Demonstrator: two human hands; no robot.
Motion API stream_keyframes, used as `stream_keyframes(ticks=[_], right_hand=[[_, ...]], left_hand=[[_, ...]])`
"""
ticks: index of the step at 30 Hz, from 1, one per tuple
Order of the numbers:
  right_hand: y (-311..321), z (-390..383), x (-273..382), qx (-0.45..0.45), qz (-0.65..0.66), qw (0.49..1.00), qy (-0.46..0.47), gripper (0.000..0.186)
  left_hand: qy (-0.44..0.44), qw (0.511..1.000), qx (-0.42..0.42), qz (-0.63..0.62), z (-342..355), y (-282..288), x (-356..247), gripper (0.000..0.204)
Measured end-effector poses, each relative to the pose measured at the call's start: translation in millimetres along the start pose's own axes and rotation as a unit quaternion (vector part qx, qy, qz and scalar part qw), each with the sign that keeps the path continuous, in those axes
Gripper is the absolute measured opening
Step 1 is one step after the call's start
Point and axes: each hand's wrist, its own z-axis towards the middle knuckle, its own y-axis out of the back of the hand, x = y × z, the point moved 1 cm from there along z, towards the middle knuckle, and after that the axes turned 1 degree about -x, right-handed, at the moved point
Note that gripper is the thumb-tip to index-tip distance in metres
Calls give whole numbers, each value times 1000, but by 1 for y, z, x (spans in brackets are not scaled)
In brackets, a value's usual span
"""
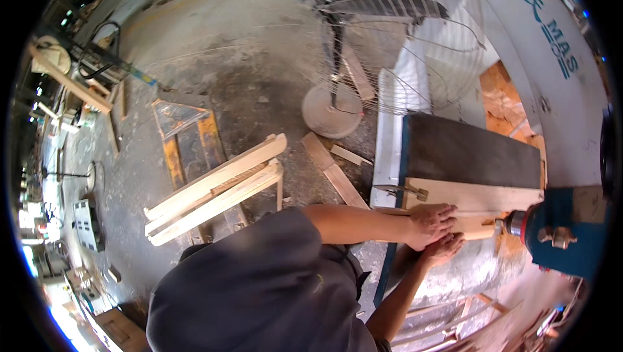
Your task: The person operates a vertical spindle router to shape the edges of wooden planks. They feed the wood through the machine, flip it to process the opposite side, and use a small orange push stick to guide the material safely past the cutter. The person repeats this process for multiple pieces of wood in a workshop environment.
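Observation:
A pale wooden piece (477, 227) lies on the machine table with its right end at the drill chuck (514, 223) of a blue horizontal drilling machine (561, 235). My left hand (431, 225) rests over the piece, fingers pointing right, holding it down. Just below, my right hand (442, 250) grips its near side, fingertips close to the left hand. Most of the piece's left part is hidden under my hands. Behind it a wider pale board (480, 195) lies along a dark block (474, 150). A metal clamp-like part (410, 191) sits at that board's left end.
A caged fan (337, 21) on a round base (331, 110) stands beyond the table. Several long wooden strips (217, 186) lie on a yellow pallet jack (172, 160) at left. Loose boards (334, 170) are on the floor. A large white panel (551, 60) rises at right.

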Motion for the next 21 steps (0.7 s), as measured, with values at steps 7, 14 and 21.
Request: stream_keyframes(ticks=[7,14,21], right_hand=[[7,0,16,3,59,996,-68,53],[7,-4,13,-2,56,995,-78,54],[7,-2,11,0,52,996,-72,55]], left_hand=[[15,1000,-10,4,-1,-1,1,66],[16,1000,6,8,-1,4,0,66],[14,1000,6,13,0,1,-1,66]])
